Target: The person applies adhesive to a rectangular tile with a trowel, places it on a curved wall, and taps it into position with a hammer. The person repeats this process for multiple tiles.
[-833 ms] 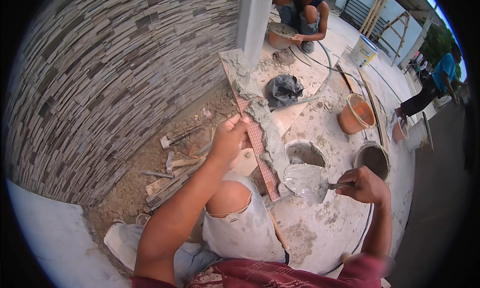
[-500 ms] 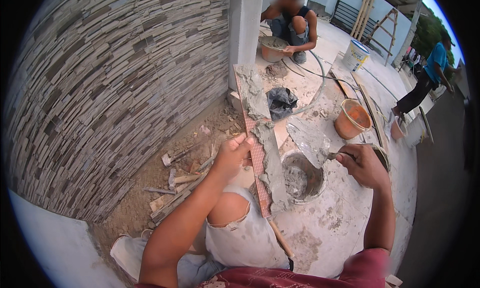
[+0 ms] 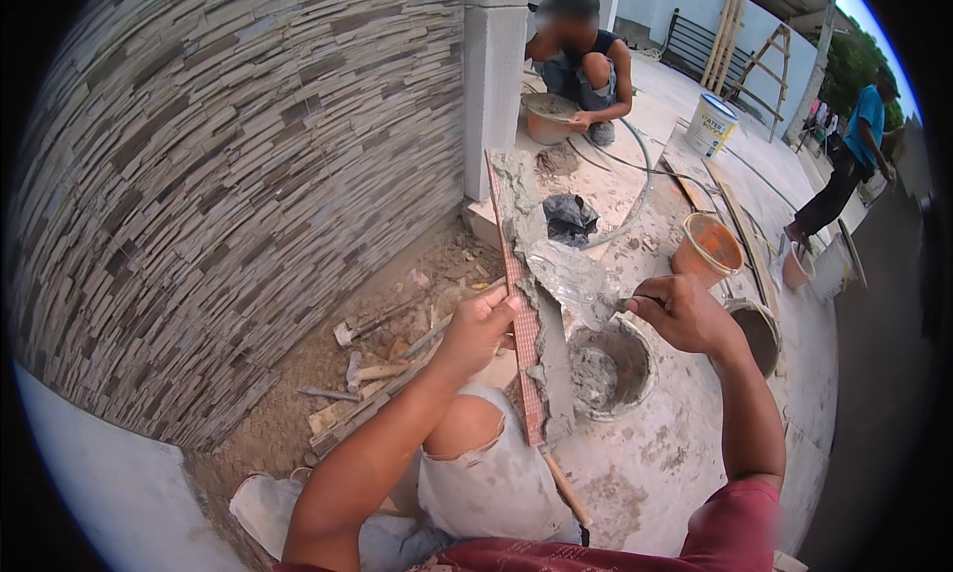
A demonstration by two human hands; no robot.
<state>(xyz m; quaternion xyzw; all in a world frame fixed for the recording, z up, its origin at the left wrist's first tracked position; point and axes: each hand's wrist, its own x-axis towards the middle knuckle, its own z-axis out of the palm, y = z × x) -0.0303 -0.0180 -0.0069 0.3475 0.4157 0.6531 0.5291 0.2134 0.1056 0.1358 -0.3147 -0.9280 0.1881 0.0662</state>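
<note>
My left hand (image 3: 478,336) grips the edge of a long, narrow reddish tile strip (image 3: 516,319), held lengthwise above my knee. Thick grey mortar (image 3: 553,378) covers much of its upper face. My right hand (image 3: 683,314) is closed round the handle of a trowel (image 3: 581,282). The wet, mortar-smeared blade lies against the right side of the strip, near its middle. Just below the blade stands a round bucket (image 3: 647,375) with grey mortar inside. A wooden handle (image 3: 568,488) sticks out beyond the strip's near end; its head is hidden.
Stone cladding (image 3: 248,175) and a grey pillar (image 3: 491,95) stand left. Hammers (image 3: 353,370) lie on the dirt. An orange bucket (image 3: 707,246), another bucket (image 3: 756,336) and a black plastic bag (image 3: 569,219) are right and ahead. A co-worker (image 3: 596,71) squats holding a tub (image 3: 549,125).
My right hand has brought the trowel left, from over the bucket's far edge to the strip's mortar. The strip stays in my left hand. The whole view has shifted slightly.
</note>
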